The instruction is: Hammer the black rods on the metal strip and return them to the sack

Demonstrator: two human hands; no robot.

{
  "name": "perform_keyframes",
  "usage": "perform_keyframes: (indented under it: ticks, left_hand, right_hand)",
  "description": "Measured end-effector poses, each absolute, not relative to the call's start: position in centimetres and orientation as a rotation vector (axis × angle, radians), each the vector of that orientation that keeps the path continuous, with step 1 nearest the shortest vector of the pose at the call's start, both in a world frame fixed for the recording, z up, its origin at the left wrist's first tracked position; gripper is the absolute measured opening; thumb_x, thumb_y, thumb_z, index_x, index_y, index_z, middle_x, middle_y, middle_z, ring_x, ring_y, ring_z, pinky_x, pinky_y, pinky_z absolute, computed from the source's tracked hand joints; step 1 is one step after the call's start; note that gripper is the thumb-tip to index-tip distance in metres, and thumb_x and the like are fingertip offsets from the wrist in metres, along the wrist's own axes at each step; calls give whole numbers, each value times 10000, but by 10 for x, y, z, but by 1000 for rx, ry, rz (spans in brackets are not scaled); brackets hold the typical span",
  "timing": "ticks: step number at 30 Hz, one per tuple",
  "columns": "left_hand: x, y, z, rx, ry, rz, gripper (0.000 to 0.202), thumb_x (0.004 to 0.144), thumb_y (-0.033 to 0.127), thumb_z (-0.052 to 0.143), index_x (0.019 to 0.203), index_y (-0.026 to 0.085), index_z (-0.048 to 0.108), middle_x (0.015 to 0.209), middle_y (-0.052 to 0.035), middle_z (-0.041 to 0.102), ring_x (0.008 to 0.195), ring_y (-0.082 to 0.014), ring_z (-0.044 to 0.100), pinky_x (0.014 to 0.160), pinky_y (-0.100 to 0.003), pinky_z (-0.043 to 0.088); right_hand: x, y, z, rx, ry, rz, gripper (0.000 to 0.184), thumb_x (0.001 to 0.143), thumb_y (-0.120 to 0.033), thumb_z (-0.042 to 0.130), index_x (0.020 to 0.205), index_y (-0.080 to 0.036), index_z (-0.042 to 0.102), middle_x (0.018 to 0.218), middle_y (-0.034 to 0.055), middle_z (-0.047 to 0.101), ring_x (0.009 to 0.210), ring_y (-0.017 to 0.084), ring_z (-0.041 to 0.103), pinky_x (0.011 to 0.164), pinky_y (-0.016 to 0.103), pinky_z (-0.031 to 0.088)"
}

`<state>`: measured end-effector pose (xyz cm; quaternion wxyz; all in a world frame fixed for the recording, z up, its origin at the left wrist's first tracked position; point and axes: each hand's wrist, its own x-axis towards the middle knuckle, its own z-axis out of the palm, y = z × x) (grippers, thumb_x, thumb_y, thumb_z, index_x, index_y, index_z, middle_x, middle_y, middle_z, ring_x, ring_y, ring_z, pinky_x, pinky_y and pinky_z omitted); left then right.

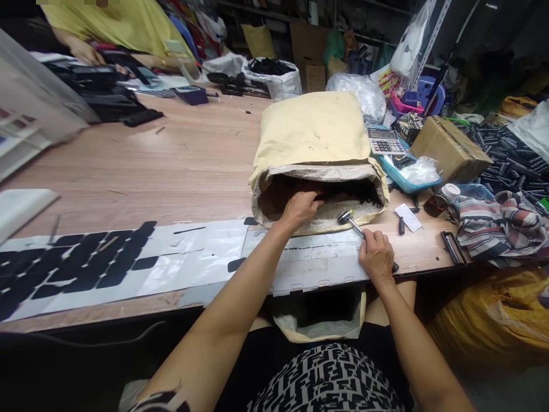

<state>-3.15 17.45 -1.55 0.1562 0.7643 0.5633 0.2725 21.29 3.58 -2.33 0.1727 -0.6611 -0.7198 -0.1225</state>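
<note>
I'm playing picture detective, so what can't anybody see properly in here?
All in the head view:
- Deep inside the sack: hidden by dark shadow.
- Whether the left hand grips anything: its fingers curl away into the dim opening.
- Part of the handle of the hammer: covered by the right hand.
- Marks on the white card: too small.
- How far the black pieces go: cut off by the left edge.

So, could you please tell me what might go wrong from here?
The left hand reaches into the mouth of the cream sack, close to the head of the hammer held in the right hand, so a careless swing might hit the left one. The sack's mouth faces the near edge of the table, so contents could spill if it is tugged. The left forearm passes close to a loose black piece and might brush it aside.
</note>
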Motion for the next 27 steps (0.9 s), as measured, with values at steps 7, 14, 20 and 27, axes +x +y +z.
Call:
perform_keyframes:
  ticks: [7,14,20,27]
  left_hand:
    - [-26,87,-34,2205,1304,866,189,837,269,700,1014,206,716,971,-70,694,959,-259,536,877,-387,419]
    - [-26,85,-46,2077,1311,935,155,819,290,732,940,196,706,947,-58,692,971,-256,536,898,-383,419]
    - [-25,87,-45,2042,1298,944,163,796,288,754,939,217,725,939,-49,679,978,-255,527,896,-381,416]
    - [-24,89,-48,2034,1312,961,151,783,273,766,925,229,738,908,-43,671,958,-248,522,898,-387,409]
  right_hand:
    - [215,36,-25,-1860,-2033,-350,300,923,-188,511,1192,-210,642,939,69,578,887,227,474,740,314,351]
    - [220,37,-17,-1810,-2013,-235,339,940,-177,482,1223,-217,664,950,68,625,884,209,535,788,299,404]
    - [217,10,-4,-1571,-1866,271,326,960,-248,466,1205,-214,678,1114,79,707,1045,210,650,914,329,513]
    - [205,-16,1,-1427,-1787,475,305,967,-290,503,1197,-213,688,1168,94,715,1104,218,668,984,377,536]
